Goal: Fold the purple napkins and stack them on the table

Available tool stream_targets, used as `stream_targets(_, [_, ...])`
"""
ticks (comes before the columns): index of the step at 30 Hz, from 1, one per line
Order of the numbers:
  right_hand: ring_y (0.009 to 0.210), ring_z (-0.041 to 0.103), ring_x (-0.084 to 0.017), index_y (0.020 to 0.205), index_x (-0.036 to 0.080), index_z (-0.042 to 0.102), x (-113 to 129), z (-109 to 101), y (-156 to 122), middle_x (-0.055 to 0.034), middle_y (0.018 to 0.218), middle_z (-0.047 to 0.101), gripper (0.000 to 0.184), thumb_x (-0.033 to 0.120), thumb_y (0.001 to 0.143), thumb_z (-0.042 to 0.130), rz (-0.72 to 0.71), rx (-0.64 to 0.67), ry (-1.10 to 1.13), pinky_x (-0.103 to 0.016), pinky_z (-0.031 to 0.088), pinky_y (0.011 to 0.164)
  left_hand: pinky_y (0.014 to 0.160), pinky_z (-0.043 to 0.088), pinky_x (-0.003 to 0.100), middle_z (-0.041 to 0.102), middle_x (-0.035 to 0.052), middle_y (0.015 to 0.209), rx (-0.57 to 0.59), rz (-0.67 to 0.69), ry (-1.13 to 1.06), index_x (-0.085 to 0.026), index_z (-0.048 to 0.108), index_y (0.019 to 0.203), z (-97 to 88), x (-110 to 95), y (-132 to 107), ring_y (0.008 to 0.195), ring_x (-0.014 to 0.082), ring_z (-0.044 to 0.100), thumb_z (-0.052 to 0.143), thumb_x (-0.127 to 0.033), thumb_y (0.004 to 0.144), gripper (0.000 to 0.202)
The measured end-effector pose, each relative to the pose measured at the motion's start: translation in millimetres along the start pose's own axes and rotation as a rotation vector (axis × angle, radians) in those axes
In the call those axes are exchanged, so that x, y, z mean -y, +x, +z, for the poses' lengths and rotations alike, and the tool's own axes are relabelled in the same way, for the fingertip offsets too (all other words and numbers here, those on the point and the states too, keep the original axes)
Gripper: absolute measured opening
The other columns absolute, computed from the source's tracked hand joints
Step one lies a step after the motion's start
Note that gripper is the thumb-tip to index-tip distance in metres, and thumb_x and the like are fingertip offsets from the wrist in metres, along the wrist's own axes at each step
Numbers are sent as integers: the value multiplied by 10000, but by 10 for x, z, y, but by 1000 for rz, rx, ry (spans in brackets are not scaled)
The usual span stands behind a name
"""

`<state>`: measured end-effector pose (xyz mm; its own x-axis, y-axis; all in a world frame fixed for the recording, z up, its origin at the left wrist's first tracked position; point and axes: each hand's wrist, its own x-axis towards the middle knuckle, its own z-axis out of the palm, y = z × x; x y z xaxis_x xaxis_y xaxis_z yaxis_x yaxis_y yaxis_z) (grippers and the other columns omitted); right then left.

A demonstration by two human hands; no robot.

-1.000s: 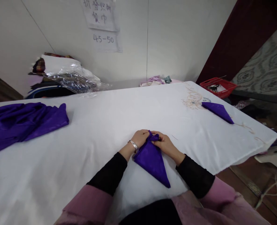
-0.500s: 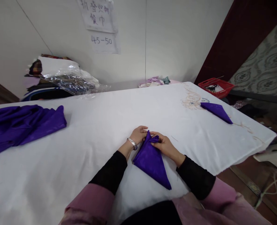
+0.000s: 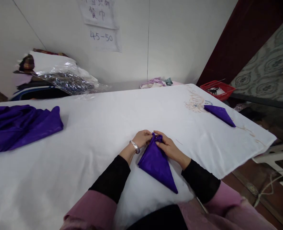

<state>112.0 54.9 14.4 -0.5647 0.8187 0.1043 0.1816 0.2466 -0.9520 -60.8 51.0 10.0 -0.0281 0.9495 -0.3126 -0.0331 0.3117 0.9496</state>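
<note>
Near edge, bottom centre: dark cuffs over pink sleeves, both forearms reaching in. Folded purple cloth sits centre frame, just below middle, on the white-covered table; wide part toward the wearer, one corner pointing lower right, top bunched small. Left hand: fingers pinched on the top tip, silver bracelet at the wrist. Right hand: thumb in front, other fingers mostly behind, gripping the gathered top.

Risks, my read: a light pinch on smooth-looking fabric could slip and let the tuck at the top spring loose. Uneven pull between hands could skew the layers or crease the front. Bracelet is close to the cloth's left edge; it could snag.

Farther out: purple fabric heap at left, second folded purple piece at right. Red basket upper right, plastic-draped fabric stack upper left, handwritten sheets on the wall.
</note>
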Motion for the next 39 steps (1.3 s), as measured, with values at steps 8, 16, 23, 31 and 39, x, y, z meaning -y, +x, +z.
stream_targets(8, [1229, 454, -218, 1327, 246, 466, -90, -50, 124, -41, 1332, 512, 547, 201, 787, 544, -3, 85, -51, -413, 304, 1068, 397, 265, 187, 482, -83, 436, 20, 58, -68, -173, 553, 622, 12, 49, 12, 388, 51, 378, 720, -275, 571, 202])
stream_targets(16, [1146, 515, -209, 1252, 205, 519, 19, -58, 257, -67, 1238, 577, 474, 222, 779, 556, 75, 90, 17, -403, 355, 1017, 413, 272, 192, 465, -88, 447, 24, 86, -154, -172, 556, 655, 38, -6, -54, 394, 49, 368, 735, -334, 538, 268])
stream_targets(23, [1188, 488, -215, 879, 214, 610, 53, -49, 292, -61, 1323, 503, 130, 264, 759, 606, 32, 85, 193, -385, 357, 995, 441, 294, 200, 506, -73, 484, 26, 94, -173, -165, 606, 703, 23, 20, -48, 413, 56, 397, 706, -310, 578, 216])
stream_targets(31, [1178, 497, -200, 1032, 244, 652, -58, -60, 317, -43, 1263, 563, 252, 315, 792, 624, -6, 137, 264, -389, 308, 1046, 493, 345, 202, 563, -54, 572, 44, 103, -197, -170, 620, 731, 4, 44, -49, 484, 70, 465, 687, -287, 600, 189])
stream_targets(39, [947, 593, -166, 1283, 265, 503, -128, -56, 358, -13, 1073, 639, 625, 297, 696, 716, 160, 105, 427, -343, 432, 902, 520, 386, 226, 602, -20, 630, 137, 72, -199, -159, 631, 812, -65, 11, -71, 517, 90, 517, 711, -322, 610, 271])
